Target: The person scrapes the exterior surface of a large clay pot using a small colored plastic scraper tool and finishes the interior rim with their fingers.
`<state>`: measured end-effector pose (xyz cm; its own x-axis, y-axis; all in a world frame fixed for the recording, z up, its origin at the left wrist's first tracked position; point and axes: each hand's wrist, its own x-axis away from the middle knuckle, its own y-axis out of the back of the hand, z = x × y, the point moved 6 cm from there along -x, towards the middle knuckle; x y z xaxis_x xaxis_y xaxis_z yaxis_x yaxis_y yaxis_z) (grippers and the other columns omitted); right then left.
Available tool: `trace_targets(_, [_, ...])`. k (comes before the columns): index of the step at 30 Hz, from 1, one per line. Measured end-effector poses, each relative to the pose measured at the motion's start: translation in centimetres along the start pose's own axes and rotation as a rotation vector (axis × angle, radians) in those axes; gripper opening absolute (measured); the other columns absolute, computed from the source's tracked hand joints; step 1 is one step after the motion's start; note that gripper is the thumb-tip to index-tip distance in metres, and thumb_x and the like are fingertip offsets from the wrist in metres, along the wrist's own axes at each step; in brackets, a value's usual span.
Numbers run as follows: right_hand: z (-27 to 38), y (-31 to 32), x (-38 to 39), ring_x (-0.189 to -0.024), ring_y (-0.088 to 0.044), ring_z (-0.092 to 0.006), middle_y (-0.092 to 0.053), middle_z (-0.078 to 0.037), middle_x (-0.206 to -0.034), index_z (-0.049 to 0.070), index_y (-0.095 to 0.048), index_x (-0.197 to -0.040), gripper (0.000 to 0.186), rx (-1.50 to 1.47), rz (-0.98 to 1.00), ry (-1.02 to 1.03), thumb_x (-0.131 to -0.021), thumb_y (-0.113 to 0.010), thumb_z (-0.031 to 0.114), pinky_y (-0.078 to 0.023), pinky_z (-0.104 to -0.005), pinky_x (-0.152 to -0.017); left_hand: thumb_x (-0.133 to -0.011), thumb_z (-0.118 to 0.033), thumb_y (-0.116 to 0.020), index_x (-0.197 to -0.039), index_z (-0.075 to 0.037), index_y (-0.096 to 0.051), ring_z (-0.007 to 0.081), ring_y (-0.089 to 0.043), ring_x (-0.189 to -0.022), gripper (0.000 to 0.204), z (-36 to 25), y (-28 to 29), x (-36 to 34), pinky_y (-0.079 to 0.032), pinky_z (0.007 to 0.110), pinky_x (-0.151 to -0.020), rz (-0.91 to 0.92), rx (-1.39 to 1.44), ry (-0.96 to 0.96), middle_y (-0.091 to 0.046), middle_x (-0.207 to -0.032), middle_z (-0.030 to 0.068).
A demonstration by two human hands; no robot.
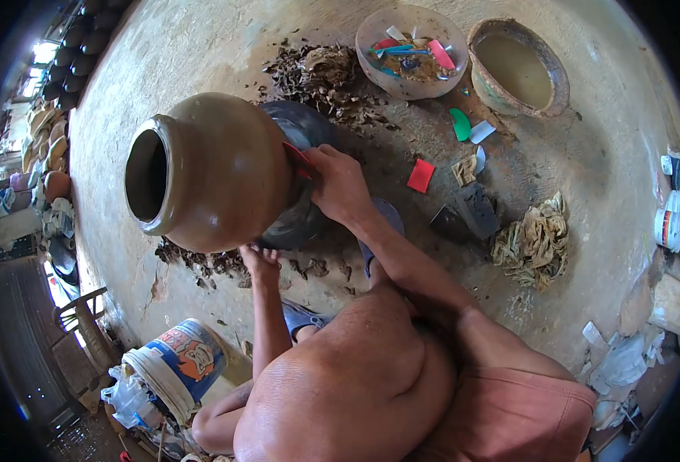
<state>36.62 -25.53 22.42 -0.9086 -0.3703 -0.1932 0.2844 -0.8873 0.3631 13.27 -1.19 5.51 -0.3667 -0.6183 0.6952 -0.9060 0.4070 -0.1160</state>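
A large brown clay pot (228, 169) with a wide, thick-rimmed mouth facing left rests on a dark round wheel (297, 225). My right hand (338, 181) grips a flat red scraper (296, 159), held at the pot's right side. My left hand (261, 260) is low by the wheel's edge, just under the pot, with its fingers apart; whether the fingertips touch the wheel is hard to tell. Dark clay scraps (201, 260) lie round the wheel's base.
A bowl of tools (378, 69), a basin of murky water (513, 69), loose scrapers (421, 175), dark blocks (474, 212) and crumpled cloth (532, 242) lie to the right. A bucket (178, 362) stands lower left. Stacked pots (69, 58) line the left edge.
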Motion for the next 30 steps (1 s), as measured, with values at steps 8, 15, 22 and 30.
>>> trace_targets(8, [-1.6, 1.5, 1.1, -0.089, -0.063, -0.0423, -0.061, -0.016, -0.092, 0.006, -0.065, -0.101, 0.026, 0.025, -0.045, 0.003, -0.077, -0.064, -0.003, -0.052, -0.0509, -0.075, -0.097, -0.067, -0.057, -0.135, -0.007, -0.056, 0.0262, -0.071, -0.077, 0.071, 10.0, -8.2, 8.5, -0.06, 0.036, -0.075, 0.316, -0.158, 0.324, -0.072, -0.105, 0.0114])
trace_targets(15, [1.6, 0.8, 0.6, -0.091, -0.064, -0.0407, -0.061, -0.015, -0.092, 0.007, -0.065, -0.102, 0.031, 0.005, -0.016, 0.04, -0.073, -0.067, -0.002, -0.053, -0.0505, -0.077, -0.104, -0.057, -0.046, -0.139, -0.015, -0.052, 0.0293, -0.06, -0.12, 0.055, -0.1, -2.5, -0.3, -0.052, 0.044, -0.093, 0.067, 0.018, -0.169, -0.062, -0.122, 0.0105])
trace_targets(22, [-0.8, 2.4, 1.2, -0.091, -0.064, -0.0378, -0.061, -0.012, -0.09, 0.009, -0.065, -0.103, 0.035, 0.066, -0.053, 0.039, -0.07, -0.07, -0.001, -0.054, -0.0485, -0.077, -0.089, -0.079, -0.058, -0.144, -0.022, -0.049, 0.027, -0.065, -0.1, 0.079, 6.0, -6.8, 7.5, -0.055, 0.038, -0.079, -0.006, -0.101, 0.246, -0.057, -0.137, 0.0068])
trace_targets(30, [1.3, 2.2, -2.0, -0.099, -0.066, -0.0386, -0.066, -0.014, -0.105, 0.01, -0.068, -0.114, 0.045, 0.015, 0.009, 0.069, -0.07, -0.075, 0.002, -0.056, -0.0486, -0.088, -0.099, -0.057, -0.054, -0.15, -0.011, -0.047, 0.0312, -0.051, -0.134, 0.069, -8.5, 0.4, -5.6, -0.044, 0.053, -0.109, 0.224, -0.5, -0.488, -0.053, -0.148, 0.0113])
